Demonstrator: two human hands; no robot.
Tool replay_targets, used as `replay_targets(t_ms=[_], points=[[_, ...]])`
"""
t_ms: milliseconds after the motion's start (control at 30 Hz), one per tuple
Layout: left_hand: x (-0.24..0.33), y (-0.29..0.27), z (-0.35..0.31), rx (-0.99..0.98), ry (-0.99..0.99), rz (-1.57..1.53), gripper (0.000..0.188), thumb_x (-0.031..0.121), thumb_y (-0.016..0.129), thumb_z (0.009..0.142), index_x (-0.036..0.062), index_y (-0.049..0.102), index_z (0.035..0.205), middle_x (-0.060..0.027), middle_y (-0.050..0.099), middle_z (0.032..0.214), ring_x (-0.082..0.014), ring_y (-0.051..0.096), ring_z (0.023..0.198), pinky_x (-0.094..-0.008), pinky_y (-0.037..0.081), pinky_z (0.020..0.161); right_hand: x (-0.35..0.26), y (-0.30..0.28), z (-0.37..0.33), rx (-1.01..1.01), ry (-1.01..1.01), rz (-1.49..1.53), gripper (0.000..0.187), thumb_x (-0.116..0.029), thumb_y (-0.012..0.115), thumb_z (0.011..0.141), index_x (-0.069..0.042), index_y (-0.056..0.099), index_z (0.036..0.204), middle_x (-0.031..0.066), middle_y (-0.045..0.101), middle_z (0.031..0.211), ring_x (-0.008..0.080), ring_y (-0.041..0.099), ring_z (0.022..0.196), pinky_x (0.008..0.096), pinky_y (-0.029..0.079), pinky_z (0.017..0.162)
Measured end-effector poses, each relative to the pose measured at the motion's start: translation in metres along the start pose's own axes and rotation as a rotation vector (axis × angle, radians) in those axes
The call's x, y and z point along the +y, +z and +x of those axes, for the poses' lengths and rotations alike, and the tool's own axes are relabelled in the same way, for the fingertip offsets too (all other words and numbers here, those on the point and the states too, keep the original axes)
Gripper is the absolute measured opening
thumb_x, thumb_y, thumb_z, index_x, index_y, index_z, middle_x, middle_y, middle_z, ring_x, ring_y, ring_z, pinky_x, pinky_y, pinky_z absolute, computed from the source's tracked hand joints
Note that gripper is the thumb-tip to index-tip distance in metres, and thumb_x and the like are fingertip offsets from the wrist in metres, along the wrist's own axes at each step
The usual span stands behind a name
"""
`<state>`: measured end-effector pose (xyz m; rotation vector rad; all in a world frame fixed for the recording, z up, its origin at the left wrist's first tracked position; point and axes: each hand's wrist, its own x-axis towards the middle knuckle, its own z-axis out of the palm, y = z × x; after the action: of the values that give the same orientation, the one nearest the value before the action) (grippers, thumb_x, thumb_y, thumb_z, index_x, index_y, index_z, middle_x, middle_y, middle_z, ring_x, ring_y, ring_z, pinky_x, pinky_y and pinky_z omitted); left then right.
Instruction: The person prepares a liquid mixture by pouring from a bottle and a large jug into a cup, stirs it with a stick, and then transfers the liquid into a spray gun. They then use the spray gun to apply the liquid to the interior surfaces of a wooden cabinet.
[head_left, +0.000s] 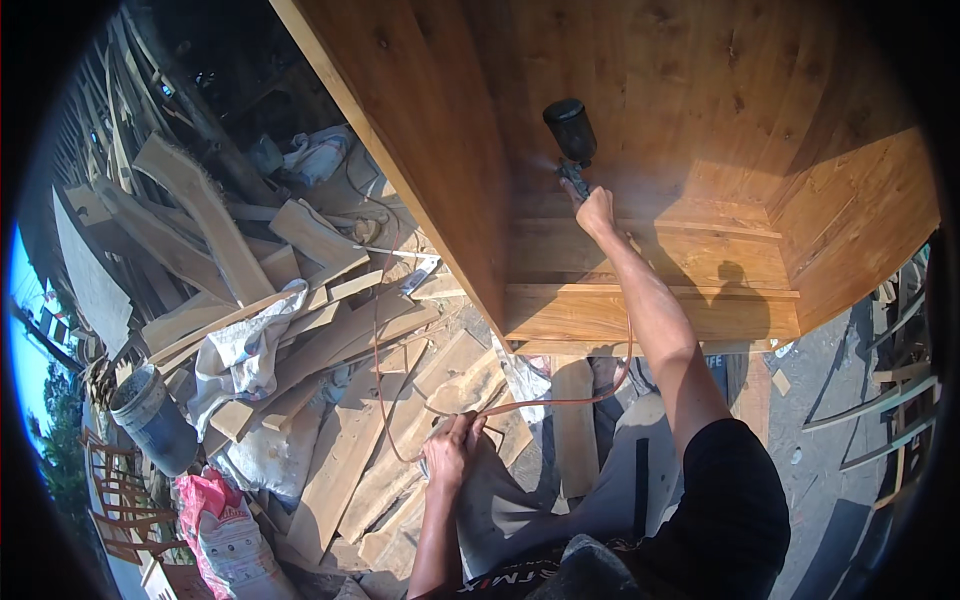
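My right hand (596, 212) is closed round the grip of a spray gun (573, 180), its arm stretched forward into a large wooden cabinet (640, 120). A dark paint cup (571, 132) sits on top of the gun. Pale mist hangs about the nozzle, beside the cabinet's left inner wall. Low down by my knee, my left hand (450, 447) is closed on a thin reddish-brown air hose (560, 403). From there the hose runs right and up beneath my right forearm; another length loops away to the left over the boards.
Rough planks (350, 480) and offcuts lie piled left of the cabinet. A dirty bucket (155, 420), a white sack (240, 350) and a pink-and-white bag (225, 540) stand among them. Curved wooden pieces (880, 410) lie at the far right on grey ground.
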<state>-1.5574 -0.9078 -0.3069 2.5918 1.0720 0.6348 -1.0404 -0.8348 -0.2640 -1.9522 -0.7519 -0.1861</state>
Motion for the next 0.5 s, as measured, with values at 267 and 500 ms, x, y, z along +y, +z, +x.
replay_targets(t_ms=[267, 500], points=[[-0.01, 0.0, -0.009, -0.041, -0.003, -0.01, 0.02, 0.029, 0.075, 0.101, 0.0111, 0.077, 0.108, -0.0128, 0.076, 0.094, -0.0356, 0.076, 0.081, -0.044, 0.059, 0.07, 0.061, 0.048, -0.018, 0.005, 0.022, 0.009, 0.051, -0.054, 0.072, 0.1, -0.004, 0.08, 0.104, 0.0315, 0.07, 0.086, 0.0529, 0.068, 0.094, 0.0566, 0.052, 0.074], [-0.007, -0.001, -0.011, 0.019, 0.016, -0.027, 0.021, 0.034, 0.075, 0.1, 0.0131, 0.078, 0.101, -0.0098, 0.072, 0.085, -0.034, 0.073, 0.073, -0.0451, 0.057, 0.064, 0.035, 0.038, -0.012, -0.04, 0.015, 0.098, 0.053, -0.055, 0.073, 0.098, -0.003, 0.081, 0.102, 0.0312, 0.071, 0.086, 0.0509, 0.071, 0.095, 0.0544, 0.054, 0.077]])
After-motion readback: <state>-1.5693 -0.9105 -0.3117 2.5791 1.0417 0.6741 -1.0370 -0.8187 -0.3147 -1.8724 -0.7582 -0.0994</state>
